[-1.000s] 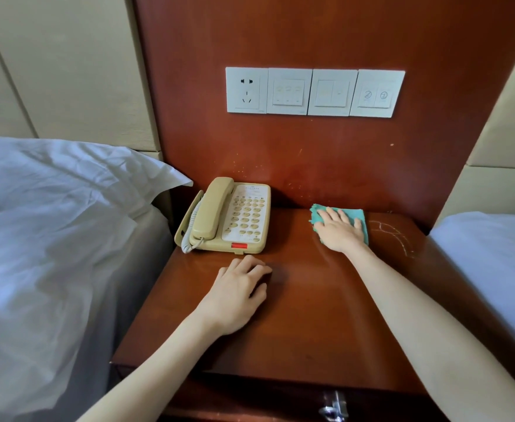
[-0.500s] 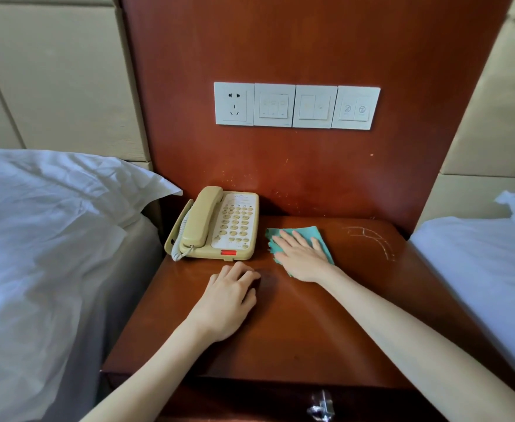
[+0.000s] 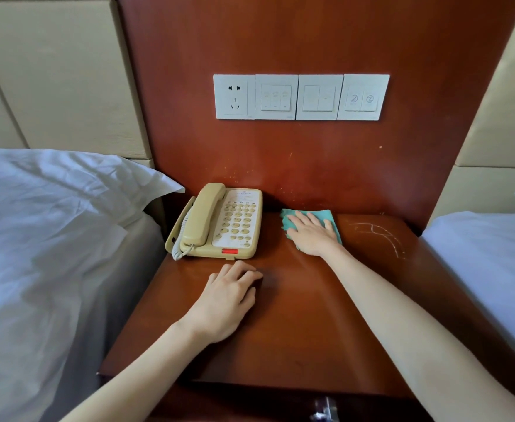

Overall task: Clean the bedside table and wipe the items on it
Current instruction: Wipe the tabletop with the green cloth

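Item 1, bed linen [image 3: 52, 254]: white, rumpled, lying at 9 o'clock of the table; a pillow corner reaches toward the phone. No hazard is judged here.

Item 2, telephone [image 3: 219, 223]: beige, corded, handset cradled, set at 11 o'clock on the bedside table [image 3: 296, 345]. It could be nudged, or the handset knocked off its cradle, if a wiping stroke is carried too far toward 9 o'clock. Not yet wiped, by appearance.

Item 3, left hand [image 3: 225, 303]: laid on the wood just in front of the phone, fingers curled under, nothing grasped. Smears may be left on the surface by it.

Item 4, right hand [image 3: 312, 234]: pressed flat, fingers spread, on the teal cloth [image 3: 308, 222] at 12 o'clock, against the back panel. The cloth is pinned, not gripped, so it may bunch or slip out.

Item 5, pale scratch marks [image 3: 378, 236]: at 2 o'clock; likely damage, so rubbing may not lift them.
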The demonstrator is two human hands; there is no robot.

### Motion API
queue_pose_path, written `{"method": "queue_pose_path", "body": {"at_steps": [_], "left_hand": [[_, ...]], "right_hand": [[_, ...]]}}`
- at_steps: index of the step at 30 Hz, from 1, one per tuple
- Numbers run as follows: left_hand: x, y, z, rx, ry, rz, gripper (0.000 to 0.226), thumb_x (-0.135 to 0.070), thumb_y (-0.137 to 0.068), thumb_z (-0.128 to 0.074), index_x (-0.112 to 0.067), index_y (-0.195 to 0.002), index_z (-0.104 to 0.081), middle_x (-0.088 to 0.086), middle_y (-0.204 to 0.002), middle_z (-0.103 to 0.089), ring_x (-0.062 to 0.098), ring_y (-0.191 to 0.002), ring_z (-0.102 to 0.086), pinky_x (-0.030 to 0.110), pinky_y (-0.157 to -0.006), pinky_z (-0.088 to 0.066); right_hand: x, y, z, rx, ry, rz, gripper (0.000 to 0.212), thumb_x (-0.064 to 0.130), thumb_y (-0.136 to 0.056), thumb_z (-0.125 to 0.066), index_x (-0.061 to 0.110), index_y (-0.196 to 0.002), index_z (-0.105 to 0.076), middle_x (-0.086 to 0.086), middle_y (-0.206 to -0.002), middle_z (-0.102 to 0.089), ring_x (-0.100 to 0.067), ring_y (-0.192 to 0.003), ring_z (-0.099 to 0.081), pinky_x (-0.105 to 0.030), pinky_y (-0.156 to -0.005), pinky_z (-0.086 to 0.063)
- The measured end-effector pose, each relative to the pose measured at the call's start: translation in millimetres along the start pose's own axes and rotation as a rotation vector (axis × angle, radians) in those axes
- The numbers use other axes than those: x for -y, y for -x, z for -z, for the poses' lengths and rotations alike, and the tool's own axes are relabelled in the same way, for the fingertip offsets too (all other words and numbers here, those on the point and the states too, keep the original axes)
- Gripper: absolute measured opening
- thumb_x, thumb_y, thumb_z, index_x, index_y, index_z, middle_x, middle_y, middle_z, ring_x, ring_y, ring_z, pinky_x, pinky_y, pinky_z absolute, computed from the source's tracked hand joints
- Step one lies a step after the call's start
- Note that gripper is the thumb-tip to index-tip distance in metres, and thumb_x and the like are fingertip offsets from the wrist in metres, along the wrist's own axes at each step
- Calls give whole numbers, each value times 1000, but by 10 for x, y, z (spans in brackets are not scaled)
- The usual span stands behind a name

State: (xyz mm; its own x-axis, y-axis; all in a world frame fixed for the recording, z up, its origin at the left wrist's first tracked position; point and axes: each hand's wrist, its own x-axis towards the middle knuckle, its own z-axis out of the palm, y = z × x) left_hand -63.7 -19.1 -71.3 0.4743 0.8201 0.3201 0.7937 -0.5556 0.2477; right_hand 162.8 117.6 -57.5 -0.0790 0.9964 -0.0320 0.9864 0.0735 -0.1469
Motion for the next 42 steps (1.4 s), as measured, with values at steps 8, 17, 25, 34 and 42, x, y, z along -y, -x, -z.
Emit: {"method": "queue_pose_path", "body": {"at_steps": [8, 17, 25, 34, 42], "left_hand": [[1, -9, -9, 3, 8, 10, 34, -28, -98, -38, -27, -131, -48, -11, -132, -41, 12, -113, -40, 30, -90, -36], [-20, -12, -18, -9, 2, 21, 34, -26, -97, -41, -25, -130, -49, -9, -131, -44, 15, -111, -42, 32, -90, -38], [-8, -14, -46, -32, -25, 24, 34, -25, -96, -41, -26, -129, -49, -10, -130, -44, 15, -109, -43, 29, -83, -35], [-1, -15, -45, -34, -1, 21, 34, -25, -96, -40, -26, -129, -49, -10, -129, -43, 15, -110, -42, 30, -85, -35], [10, -24, -46, -32, 22, 25, 33, -25, -96, -41, -27, -128, -50, -10, -129, -44, 15, -108, -41, 28, -82, -31]], "right_hand": [[-314, 456, -1, 13, 56, 50, 52, 41, -101, -11, 34, -151, 2, 10, -160, 8, -15, -147, 10, -51, -115, 5], [-240, 1560, -87, 39, 107, 234, 53, 43, -100, -12, 36, -149, 8, 16, -157, 17, -8, -144, 18, -46, -117, 7], [-254, 1686, -80, 73, 58, 259, 53, 48, -98, -12, 44, -147, 8, 24, -153, 19, 0, -141, 20, -42, -118, 9], [-281, 784, -6, 4, 103, 112, 52, 40, -101, -14, 34, -151, 0, 12, -160, 6, -13, -147, 9, -50, -117, 1], [-141, 689, -20, 6, 97, 87, 52, 42, -101, -12, 33, -151, 1, 10, -160, 7, -14, -147, 10, -51, -115, 4]]}}
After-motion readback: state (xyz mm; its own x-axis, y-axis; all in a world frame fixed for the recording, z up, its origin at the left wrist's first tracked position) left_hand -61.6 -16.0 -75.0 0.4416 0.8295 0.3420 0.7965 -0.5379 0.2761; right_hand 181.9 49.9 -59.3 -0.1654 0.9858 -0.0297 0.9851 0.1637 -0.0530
